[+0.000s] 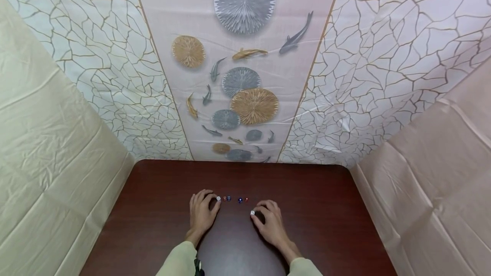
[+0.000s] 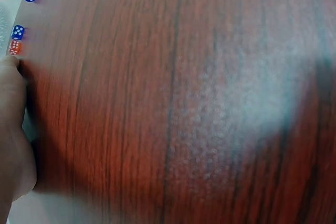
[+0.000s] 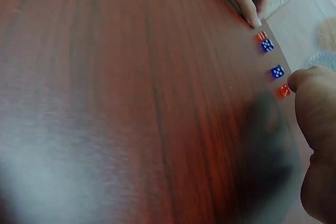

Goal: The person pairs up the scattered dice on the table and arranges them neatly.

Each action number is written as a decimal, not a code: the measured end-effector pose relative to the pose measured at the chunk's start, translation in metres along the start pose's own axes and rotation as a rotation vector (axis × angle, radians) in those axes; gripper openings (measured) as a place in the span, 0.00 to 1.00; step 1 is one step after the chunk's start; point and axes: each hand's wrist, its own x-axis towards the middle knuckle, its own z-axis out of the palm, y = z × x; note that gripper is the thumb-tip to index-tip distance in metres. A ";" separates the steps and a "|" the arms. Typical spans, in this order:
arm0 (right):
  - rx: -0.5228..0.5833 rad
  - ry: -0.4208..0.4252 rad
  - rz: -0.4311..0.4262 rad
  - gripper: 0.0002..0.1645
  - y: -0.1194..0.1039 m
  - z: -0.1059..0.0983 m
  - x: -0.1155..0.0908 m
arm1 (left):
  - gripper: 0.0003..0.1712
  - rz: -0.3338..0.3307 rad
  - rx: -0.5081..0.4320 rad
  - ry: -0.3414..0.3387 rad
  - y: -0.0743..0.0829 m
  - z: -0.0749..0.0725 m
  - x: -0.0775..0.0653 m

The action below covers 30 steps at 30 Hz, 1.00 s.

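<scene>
My left hand (image 1: 201,211) is at the left end of a row of small dice and pinches a white die (image 1: 218,198) between thumb and finger. Just right of it sit a red die (image 1: 225,198) and a blue die (image 1: 229,198), side by side. After a gap come another blue die (image 1: 240,200) and another red die (image 1: 247,199). Nearer me and to the right, my right hand (image 1: 270,222) pinches a second white die (image 1: 252,213) at its fingertips. In the right wrist view, my right thumb side (image 3: 320,114) hides that white die.
The dice lie on a dark reddish wooden table (image 1: 153,225). A patterned cloth (image 1: 245,54) with fish and round leaf shapes hangs at the back. Plain cloth sheets stand along the left (image 1: 50,161) and right (image 1: 429,182) sides.
</scene>
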 end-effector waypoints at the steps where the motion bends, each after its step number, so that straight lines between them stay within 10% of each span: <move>1: -0.003 -0.002 -0.009 0.08 -0.001 0.000 -0.001 | 0.12 0.000 0.001 -0.001 0.000 0.000 0.000; 30: 0.000 -0.046 -0.140 0.11 -0.006 0.003 -0.043 | 0.13 0.016 0.018 0.008 -0.004 0.004 -0.004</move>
